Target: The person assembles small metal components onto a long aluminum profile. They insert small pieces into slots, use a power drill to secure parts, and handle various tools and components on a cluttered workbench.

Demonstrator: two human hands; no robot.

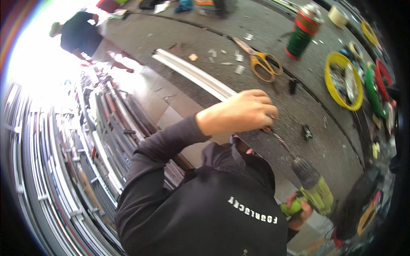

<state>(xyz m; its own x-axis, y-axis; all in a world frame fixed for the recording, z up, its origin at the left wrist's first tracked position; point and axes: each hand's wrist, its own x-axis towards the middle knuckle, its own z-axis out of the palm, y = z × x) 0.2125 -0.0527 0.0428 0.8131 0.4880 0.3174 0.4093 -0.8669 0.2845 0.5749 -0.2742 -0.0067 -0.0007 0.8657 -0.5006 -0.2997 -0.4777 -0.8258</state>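
Note:
My left hand (241, 112) is closed, its fingers curled over the near end of a long white profile strip (194, 73) that lies across the dark workbench. The fingers and knuckles hide that end of the strip. My right hand (301, 211) grips the handle of a green cordless drill (317, 192) with a black chuck. From the chuck a long bit (281, 141) points up and left, its tip close to my left fingertips. Whether the tip touches anything is hidden. A small black part (307, 132) lies on the bench beyond the bit.
Yellow-handled scissors (261, 65), a green and red spray can (302, 32) and a yellow bowl (328, 81) of small hardware are on the bench (171, 30). Tape rolls (338, 17) stand far right. Long metal profiles (60, 170) fill the left; another person (81, 36) stands behind.

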